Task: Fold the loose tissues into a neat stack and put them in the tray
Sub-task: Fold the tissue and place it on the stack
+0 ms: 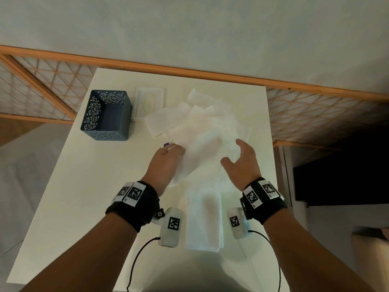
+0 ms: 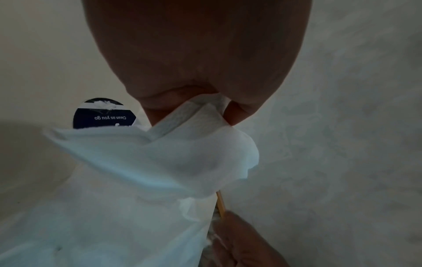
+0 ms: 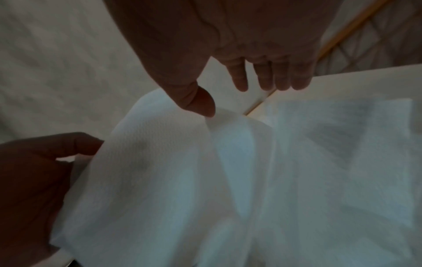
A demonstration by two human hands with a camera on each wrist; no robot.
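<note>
The tissue (image 1: 197,152) hangs pinched in our left hand (image 1: 166,163), likely lifted for folding; our right hand (image 1: 242,161), beside it, is released, grasping nothing.

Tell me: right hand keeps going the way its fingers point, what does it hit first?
Probably the lifted tissue that the left hand pinches: the right hand is open, its fingers aimed forward over the loose tissue pile. Depth is unclear; it could touch the pile instead.

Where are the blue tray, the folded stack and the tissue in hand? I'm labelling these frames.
blue tray (image 1: 95,114): head view, its perforated left wall.
folded stack (image 1: 203,224): head view, top sheet's middle.
held tissue (image 1: 202,152): head view, its middle, between the hands.
</note>
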